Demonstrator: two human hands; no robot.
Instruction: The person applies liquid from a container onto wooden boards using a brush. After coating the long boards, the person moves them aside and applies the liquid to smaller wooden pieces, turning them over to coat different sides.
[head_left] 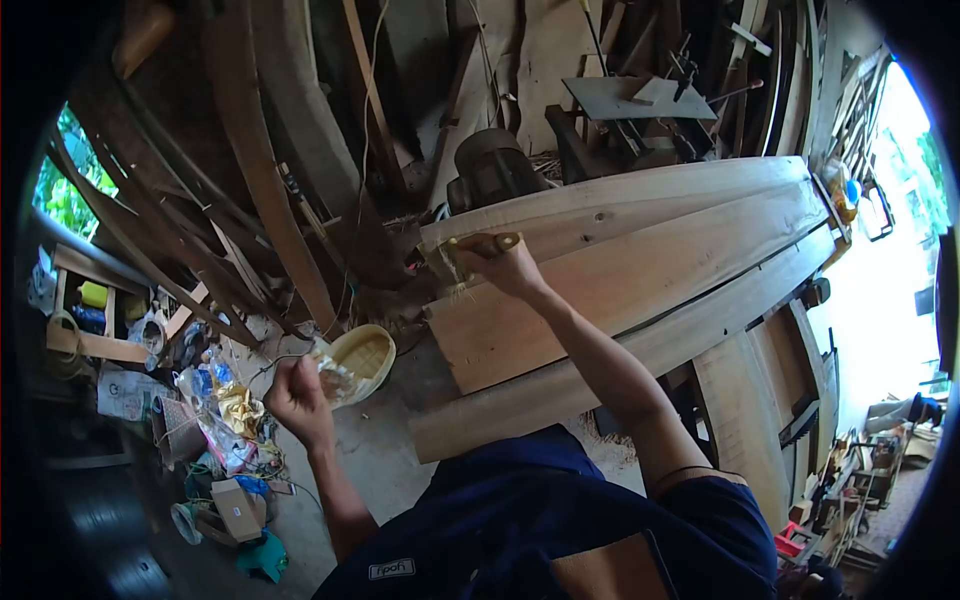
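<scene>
Pale wood planks (640, 250) lie stacked across my bench (740, 400), and my right hand (505, 262) rests at their near end. Its fingers (480, 245) are curled tight around a short yellowish tool (497, 241) with a wooden handle; the handle runs across the top of my fist, and a frayed tuft of pale fibre (450, 268) sticks out past the fingertips, touching the edge of the top plank. I cannot tell exactly what the tool is.

My left hand (298, 398) is raised well apart from the planks, over the concrete floor (390, 450). Its fingers (285, 385) are closed in a fist, pinching a crumpled whitish wad (335, 378) that pokes out on the side towards a round woven basket (365, 355), just beside it.

Litter and small boxes (225, 455) lie on the floor to the left of that hand. On my dark blue shirt (520, 530) a small patch (391, 569) carries writing, seen upside down and too blurred for me to read.
</scene>
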